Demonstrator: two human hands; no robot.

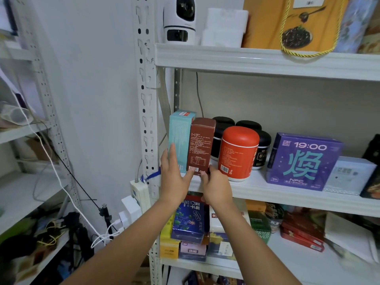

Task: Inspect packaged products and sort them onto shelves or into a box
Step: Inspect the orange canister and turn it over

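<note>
Both hands on boxes | left hand (174, 177) fingers (172, 153) straight, pressing teal box (178, 136) | right hand (216, 186) fingers (212, 168) pinching brown box (200, 145) lower corner | brown box upright at middle shelf (267, 192) left end, front edge, beside red canister (238, 153) | judged: shelving nearly done, release left

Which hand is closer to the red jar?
The right hand. It pinches the bottom of the brown box, right next to the red jar. The left hand rests flat on the teal box, farther left.
</note>
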